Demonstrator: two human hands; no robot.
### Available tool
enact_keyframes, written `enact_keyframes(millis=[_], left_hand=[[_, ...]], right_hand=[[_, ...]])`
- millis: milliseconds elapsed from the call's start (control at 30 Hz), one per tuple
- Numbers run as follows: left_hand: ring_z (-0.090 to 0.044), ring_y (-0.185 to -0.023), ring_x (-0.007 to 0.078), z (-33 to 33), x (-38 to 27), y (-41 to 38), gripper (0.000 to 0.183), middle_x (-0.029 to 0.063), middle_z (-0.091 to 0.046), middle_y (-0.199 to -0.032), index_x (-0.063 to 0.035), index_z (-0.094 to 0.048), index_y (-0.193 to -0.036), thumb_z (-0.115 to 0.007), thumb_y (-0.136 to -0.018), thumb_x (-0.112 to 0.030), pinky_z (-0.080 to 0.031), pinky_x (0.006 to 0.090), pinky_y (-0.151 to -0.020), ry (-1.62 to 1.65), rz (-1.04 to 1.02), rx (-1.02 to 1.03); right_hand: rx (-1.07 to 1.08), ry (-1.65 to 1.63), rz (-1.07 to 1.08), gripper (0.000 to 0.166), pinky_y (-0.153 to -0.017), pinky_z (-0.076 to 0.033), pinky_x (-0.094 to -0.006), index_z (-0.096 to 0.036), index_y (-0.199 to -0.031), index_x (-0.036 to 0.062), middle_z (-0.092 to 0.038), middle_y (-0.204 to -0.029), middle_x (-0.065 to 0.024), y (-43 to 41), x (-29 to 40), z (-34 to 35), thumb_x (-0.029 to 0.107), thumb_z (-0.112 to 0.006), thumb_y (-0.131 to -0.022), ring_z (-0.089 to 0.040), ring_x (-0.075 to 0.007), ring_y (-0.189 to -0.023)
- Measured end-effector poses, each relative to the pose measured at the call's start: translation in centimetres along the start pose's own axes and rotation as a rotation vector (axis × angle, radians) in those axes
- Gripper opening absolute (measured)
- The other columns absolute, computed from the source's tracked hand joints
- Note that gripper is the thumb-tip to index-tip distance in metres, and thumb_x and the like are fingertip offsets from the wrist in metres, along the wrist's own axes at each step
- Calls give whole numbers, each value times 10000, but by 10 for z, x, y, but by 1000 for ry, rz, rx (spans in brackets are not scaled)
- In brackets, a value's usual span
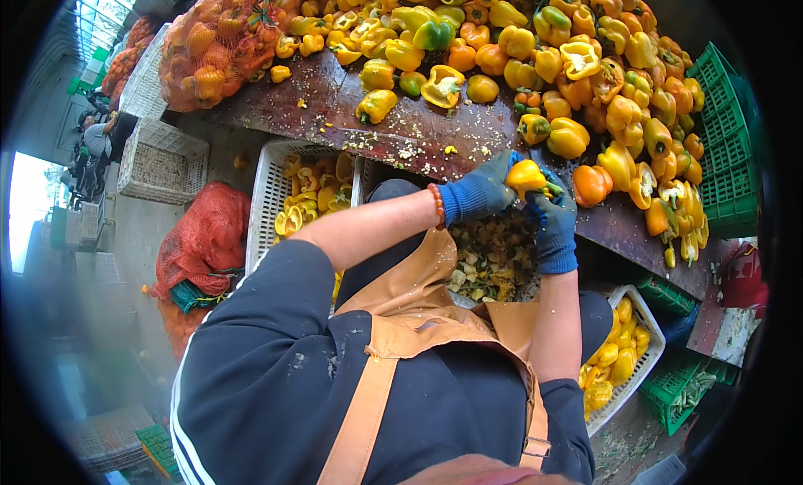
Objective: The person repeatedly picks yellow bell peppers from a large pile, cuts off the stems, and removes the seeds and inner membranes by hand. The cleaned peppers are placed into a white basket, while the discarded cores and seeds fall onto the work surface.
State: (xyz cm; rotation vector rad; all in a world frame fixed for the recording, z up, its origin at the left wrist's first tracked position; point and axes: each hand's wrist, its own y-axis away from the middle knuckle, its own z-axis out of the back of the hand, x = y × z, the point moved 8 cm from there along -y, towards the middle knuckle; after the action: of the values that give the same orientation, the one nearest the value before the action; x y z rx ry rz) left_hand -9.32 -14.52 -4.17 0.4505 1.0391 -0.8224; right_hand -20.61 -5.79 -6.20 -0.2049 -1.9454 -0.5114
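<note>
A yellow bell pepper (526,176) is held up just off the table's near edge. My left hand (486,187), in a blue knit glove, grips the pepper from its left side. On the other side my right hand (555,224), gloved in blue too, has its fingers at the green stem (553,188). Whether the right hand also holds a small tool is hidden. Below both hands, between my knees, a container holds pepper cores and scraps (492,262). Just right of my right hand an orange bell pepper (591,185) rests on the dark red tabletop (401,143).
A large heap of yellow peppers (521,45) covers the table's back and right. White crates of peppers stand left (266,196) and right (655,353) of me. Net sacks (207,52), a red mesh sack (204,234) and stacked green crates (728,146) surround the table. A person (97,136) is far left.
</note>
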Motion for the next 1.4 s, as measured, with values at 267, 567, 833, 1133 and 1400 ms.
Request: enact_keyframes(millis=[267,567,833,1133,1400], left_hand=[[-595,-1110,143,5,-17,19,487,49,-635,-1189,-73,-488,-1308,-708,-885,-170,-422,320,-1064,307,-361,178],[-632,-1063,185,7,24,10,568,111,-625,-1229,-25,-478,-1322,-737,-817,-42,-520,329,-946,983,-65,-43],[-682,-914,254,1,-8,24,578,143,-673,-1025,-32,-522,-1260,-786,-758,-144,-539,334,-816,7,-198,-81],[-668,-875,328,6,-20,25,511,144,-663,-986,-68,-595,-1155,-800,-717,-236,-543,372,-776,-169,-315,-106],[-661,-910,289,22,-9,19,443,149,-657,-1015,-29,-620,-1158,-756,-761,-171,-536,357,-815,235,-93,-119]], right_hand=[[208,495,489,540,-933,-493,-299,-559,-1294,10,-630,-1181,-99,18,38,-28,-41,-625,-760,-613,-167,-1039],[95,336,322,484,-786,-499,-218,-541,-1283,34,-623,-1049,-10,20,-1,-42,14,-713,-830,-591,-82,-894],[61,144,93,431,-757,-537,-264,-554,-1160,31,-636,-1014,-42,11,-28,-45,105,-784,-802,-620,-121,-855],[411,144,-249,285,-748,-511,-249,-676,-1070,34,-690,-938,-18,26,-17,-47,127,-765,-816,-626,-103,-828],[317,376,-265,287,-523,-459,-232,-660,-1063,34,-673,-807,-24,28,-18,-28,74,-731,-789,-569,-70,-612]])
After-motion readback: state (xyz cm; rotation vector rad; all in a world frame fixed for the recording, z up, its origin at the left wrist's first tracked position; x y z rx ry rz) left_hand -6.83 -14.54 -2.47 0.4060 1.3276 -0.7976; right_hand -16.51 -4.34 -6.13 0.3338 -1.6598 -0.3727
